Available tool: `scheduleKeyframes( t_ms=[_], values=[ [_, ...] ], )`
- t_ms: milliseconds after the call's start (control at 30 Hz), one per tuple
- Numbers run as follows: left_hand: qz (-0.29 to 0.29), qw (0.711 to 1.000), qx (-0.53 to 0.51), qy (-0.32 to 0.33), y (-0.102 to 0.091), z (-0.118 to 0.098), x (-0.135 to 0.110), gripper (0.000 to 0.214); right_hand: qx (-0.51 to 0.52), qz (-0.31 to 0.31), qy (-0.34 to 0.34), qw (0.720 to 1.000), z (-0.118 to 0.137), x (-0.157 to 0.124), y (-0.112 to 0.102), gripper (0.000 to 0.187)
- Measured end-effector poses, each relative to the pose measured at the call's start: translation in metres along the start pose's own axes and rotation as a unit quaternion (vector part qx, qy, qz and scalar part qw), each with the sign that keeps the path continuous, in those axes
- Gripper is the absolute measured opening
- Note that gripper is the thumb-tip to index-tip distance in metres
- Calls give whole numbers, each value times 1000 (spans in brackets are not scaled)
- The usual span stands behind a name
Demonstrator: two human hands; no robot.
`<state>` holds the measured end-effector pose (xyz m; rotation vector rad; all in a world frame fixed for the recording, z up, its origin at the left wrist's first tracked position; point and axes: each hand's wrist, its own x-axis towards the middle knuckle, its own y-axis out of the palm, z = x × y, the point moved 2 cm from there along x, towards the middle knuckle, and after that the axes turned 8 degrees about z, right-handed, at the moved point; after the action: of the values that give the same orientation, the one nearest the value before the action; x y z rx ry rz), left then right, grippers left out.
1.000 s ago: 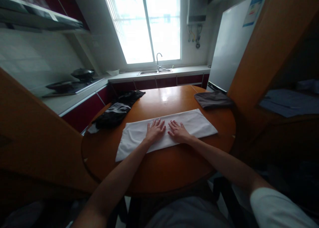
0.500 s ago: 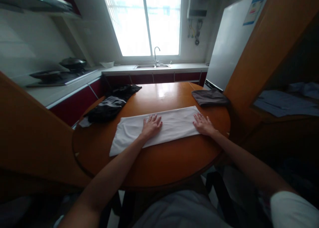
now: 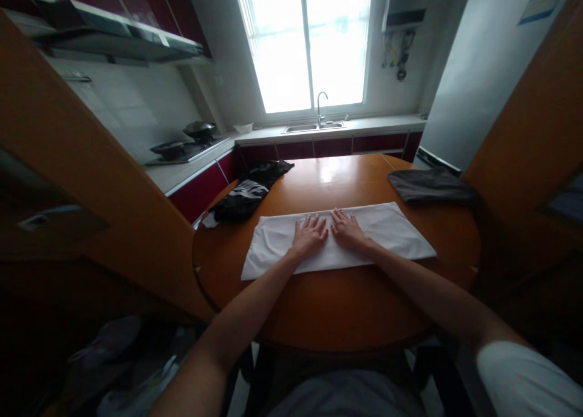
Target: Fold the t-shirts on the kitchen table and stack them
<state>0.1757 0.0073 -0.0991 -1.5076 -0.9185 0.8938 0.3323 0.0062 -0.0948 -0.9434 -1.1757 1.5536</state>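
A white folded cloth [image 3: 392, 235] lies as a long flat strip across the round wooden table [image 3: 328, 314]. My left hand [image 3: 310, 235] rests flat on it, left of its middle, fingers spread. Close beside it, my right hand [image 3: 347, 229] also lies flat on the cloth, its fingers reaching toward the far edge. Neither hand grips anything. Small creases show at the cloth's left end, and its right end is smooth.
Black clothing with a white print [image 3: 248, 192] lies at the table's left edge. A dark grey folded cloth [image 3: 428, 185] sits at the right. Beyond are a sink [image 3: 314, 127], a stove with pans [image 3: 170, 150] and a fridge [image 3: 478, 77].
My right hand has slid left along the cloth, from its right end to beside my left hand. My view has turned a little, shifting the scene rightward.
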Motion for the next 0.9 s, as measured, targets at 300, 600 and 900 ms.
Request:
scheduleKeyframes(
  t_ms=[300, 600, 900],
  values=[
    [42, 999, -3, 7, -6, 17, 5, 62, -7, -6, 47, 999, -19, 9, 13, 64],
    [22, 992, 41, -118, -19, 121, -22, 63, -11, -19, 76, 997, -42, 9, 12, 59],
    [0, 993, 92, -74, -17, 81, -18, 59, 24, -35, 67, 997, -18, -2, 2, 57]
  ],
)
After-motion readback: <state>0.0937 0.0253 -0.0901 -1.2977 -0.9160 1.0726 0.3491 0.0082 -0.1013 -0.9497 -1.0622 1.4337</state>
